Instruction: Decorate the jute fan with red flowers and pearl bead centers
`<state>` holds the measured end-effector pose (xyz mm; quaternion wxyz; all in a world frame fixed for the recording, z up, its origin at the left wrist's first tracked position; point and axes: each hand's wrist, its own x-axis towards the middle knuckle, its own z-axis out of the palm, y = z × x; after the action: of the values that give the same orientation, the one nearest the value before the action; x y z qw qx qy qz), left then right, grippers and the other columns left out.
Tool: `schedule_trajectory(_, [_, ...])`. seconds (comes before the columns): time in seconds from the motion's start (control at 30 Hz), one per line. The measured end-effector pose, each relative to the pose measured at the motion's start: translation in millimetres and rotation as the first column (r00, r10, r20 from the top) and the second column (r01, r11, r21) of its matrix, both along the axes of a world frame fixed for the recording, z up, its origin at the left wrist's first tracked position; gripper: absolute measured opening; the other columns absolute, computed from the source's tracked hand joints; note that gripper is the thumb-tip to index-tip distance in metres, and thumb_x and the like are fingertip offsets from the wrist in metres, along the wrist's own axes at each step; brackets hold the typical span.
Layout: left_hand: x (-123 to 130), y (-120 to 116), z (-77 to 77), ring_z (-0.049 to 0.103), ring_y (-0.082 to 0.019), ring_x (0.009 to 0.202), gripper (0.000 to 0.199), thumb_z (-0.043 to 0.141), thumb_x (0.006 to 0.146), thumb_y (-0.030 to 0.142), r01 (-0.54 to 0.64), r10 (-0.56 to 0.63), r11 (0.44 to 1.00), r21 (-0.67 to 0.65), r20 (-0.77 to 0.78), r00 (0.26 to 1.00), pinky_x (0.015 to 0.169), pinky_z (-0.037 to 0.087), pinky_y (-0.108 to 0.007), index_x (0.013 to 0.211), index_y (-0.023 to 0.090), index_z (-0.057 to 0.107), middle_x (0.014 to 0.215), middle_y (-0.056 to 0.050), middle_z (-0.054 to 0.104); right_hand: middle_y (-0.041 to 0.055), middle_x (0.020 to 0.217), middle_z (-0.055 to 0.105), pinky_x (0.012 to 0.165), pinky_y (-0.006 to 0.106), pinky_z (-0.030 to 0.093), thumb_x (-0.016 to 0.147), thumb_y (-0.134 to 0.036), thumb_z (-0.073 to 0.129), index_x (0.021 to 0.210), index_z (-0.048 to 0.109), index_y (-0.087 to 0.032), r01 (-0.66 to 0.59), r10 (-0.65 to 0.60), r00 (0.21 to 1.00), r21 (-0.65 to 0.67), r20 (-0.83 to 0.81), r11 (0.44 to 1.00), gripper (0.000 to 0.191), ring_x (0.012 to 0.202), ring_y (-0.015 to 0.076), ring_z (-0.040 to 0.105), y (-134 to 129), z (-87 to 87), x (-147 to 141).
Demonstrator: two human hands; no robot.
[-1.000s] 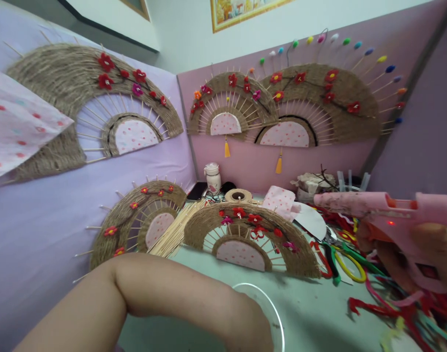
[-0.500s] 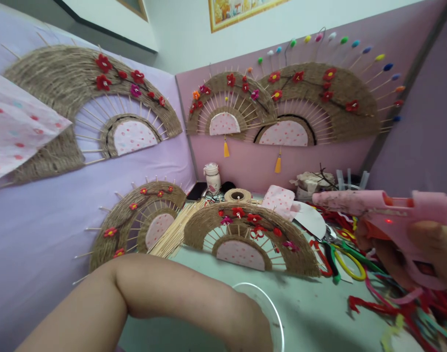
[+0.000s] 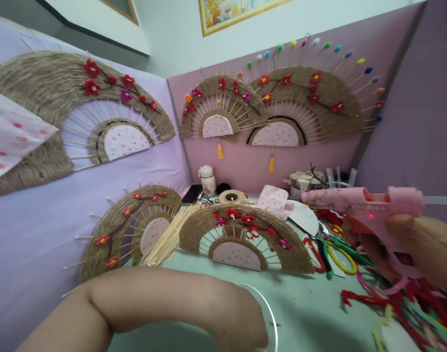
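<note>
My right hand [image 3: 415, 244] is wrapped round the handle of a pink glue gun [image 3: 384, 203], whose small red light is lit and whose nozzle points left. My left hand [image 3: 241, 325] reaches down at the bottom centre, inside the rim of a clear round container [image 3: 270, 310]; its fingers are out of sight below the frame. Just beyond it a twine fan [image 3: 289, 252] with red and purple flowers stands on the pale green table [image 3: 292, 308]. A second flowered fan [image 3: 95, 256] leans at the left.
Scissors [image 3: 342, 259] and coloured fuzzy strips [image 3: 366, 299] lie under the glue gun. Bamboo sticks [image 3: 168, 237], a twine roll [image 3: 232, 197] and a white bottle [image 3: 207, 182] sit behind. Large fans [image 3: 340, 112] hang on the pink wall, another [image 3: 43, 88] on the left wall.
The view has shifted slightly, so the fans and table items appear a little further left. My right hand still holds the glue gun; my left hand remains at the container.
</note>
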<state>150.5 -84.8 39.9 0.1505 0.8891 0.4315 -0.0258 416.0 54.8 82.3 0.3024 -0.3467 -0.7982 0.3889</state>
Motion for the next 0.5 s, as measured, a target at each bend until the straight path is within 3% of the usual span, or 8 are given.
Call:
schedule_trajectory(0.1, [-13.3, -1.2, 38.4, 0.046, -0.014, 0.046, 0.028, 0.072, 0.061, 0.011, 0.15, -0.157, 0.965, -0.214, -0.019, 0.987, 0.037, 0.024, -0.03, 0.051, 0.021, 0.048, 0.05, 0.001, 0.053, 0.0049, 0.046, 0.049, 0.042, 0.029, 0.032, 0.082, -0.08, 0.031, 0.051, 0.052, -0.021, 0.0, 0.0, 1.0, 0.004, -0.025, 1.0, 0.07, 0.042, 0.0153, 0.038, -10.5, 17.7, -9.9])
schedule_trajectory(0.17, [-26.5, -0.3, 62.7, 0.05, -0.012, 0.055, 0.016, 0.061, 0.067, 0.004, 0.094, -0.038, 0.964, -0.25, 0.219, 0.975, 0.047, 0.035, -0.025, 0.065, 0.019, 0.06, 0.064, 0.001, 0.061, 0.0046, 0.043, 0.047, 0.04, 0.027, 0.03, 0.077, -0.084, 0.035, 0.046, 0.048, -0.021, 0.077, -0.076, 0.996, 0.016, -0.054, 0.997, 0.072, 0.04, 0.0137, 0.037, -15.0, 26.7, -16.5])
schedule_trajectory(0.23, [-40.2, 5.2, 76.9, 0.055, -0.01, 0.062, 0.015, 0.059, 0.073, 0.007, -0.014, 0.187, 0.936, -0.352, 0.463, 0.867, 0.057, 0.043, -0.022, 0.078, 0.018, 0.068, 0.072, -0.001, 0.065, 0.0045, 0.041, 0.047, 0.039, 0.026, 0.028, 0.074, -0.087, 0.032, 0.046, 0.048, -0.02, 0.014, -0.014, 1.0, -0.004, -0.008, 1.0, 0.075, 0.039, 0.0121, 0.035, -15.7, 29.7, -20.5])
schedule_trajectory(0.27, [-46.0, 9.8, 79.1, 0.056, -0.01, 0.063, 0.011, 0.062, 0.075, 0.01, -0.055, 0.307, 0.909, -0.413, 0.574, 0.759, 0.058, 0.044, -0.021, 0.079, 0.017, 0.07, 0.073, -0.002, 0.066, 0.0042, 0.041, 0.048, 0.039, 0.025, 0.028, 0.074, -0.088, 0.031, 0.05, 0.05, -0.019, 0.002, -0.002, 1.0, -0.02, 0.002, 1.0, 0.075, 0.039, 0.0118, 0.034, -15.1, 29.2, -21.4])
schedule_trajectory(0.33, [-54.0, 21.9, 75.0, 0.057, -0.01, 0.062, 0.004, 0.07, 0.072, 0.018, -0.086, 0.505, 0.847, -0.525, 0.743, 0.439, 0.056, 0.044, -0.019, 0.076, 0.015, 0.07, 0.072, -0.003, 0.066, 0.0031, 0.042, 0.05, 0.039, 0.024, 0.026, 0.074, -0.088, 0.03, 0.063, 0.056, -0.018, -0.012, 0.013, 1.0, -0.056, 0.016, 0.998, 0.076, 0.039, 0.0117, 0.034, -13.4, 26.3, -21.9])
schedule_trajectory(0.4, [-57.4, 35.7, 64.4, 0.059, -0.009, 0.061, 0.011, 0.078, 0.066, 0.018, -0.053, 0.618, 0.786, -0.616, 0.782, 0.08, 0.056, 0.046, -0.018, 0.072, 0.014, 0.07, 0.07, -0.003, 0.066, 0.0028, 0.044, 0.051, 0.039, 0.024, 0.026, 0.074, -0.089, 0.03, 0.075, 0.058, -0.016, -0.008, 0.01, 1.0, -0.085, 0.024, 0.996, 0.077, 0.04, 0.0123, 0.035, -12.5, 24.3, -22.4])
schedule_trajectory(0.43, [-57.8, 42.4, 58.6, 0.06, -0.008, 0.06, 0.014, 0.08, 0.063, 0.017, -0.027, 0.655, 0.754, -0.657, 0.754, -0.055, 0.057, 0.048, -0.018, 0.071, 0.013, 0.07, 0.07, -0.003, 0.067, 0.003, 0.044, 0.052, 0.04, 0.024, 0.026, 0.073, -0.089, 0.03, 0.077, 0.058, -0.016, -0.006, 0.009, 0.999, -0.093, 0.03, 0.996, 0.078, 0.04, 0.0128, 0.036, -12.6, 24.2, -23.0])
schedule_trajectory(0.5, [-57.1, 53.7, 48.8, 0.062, -0.008, 0.061, 0.019, 0.083, 0.059, 0.014, 0.034, 0.713, 0.689, -0.724, 0.668, -0.214, 0.059, 0.05, -0.018, 0.073, 0.012, 0.07, 0.072, -0.005, 0.068, 0.0031, 0.044, 0.051, 0.042, 0.025, 0.027, 0.073, -0.089, 0.029, 0.079, 0.057, -0.015, -0.002, 0.006, 0.999, -0.099, 0.039, 0.995, 0.079, 0.042, 0.0136, 0.037, -13.5, 25.4, -24.6])
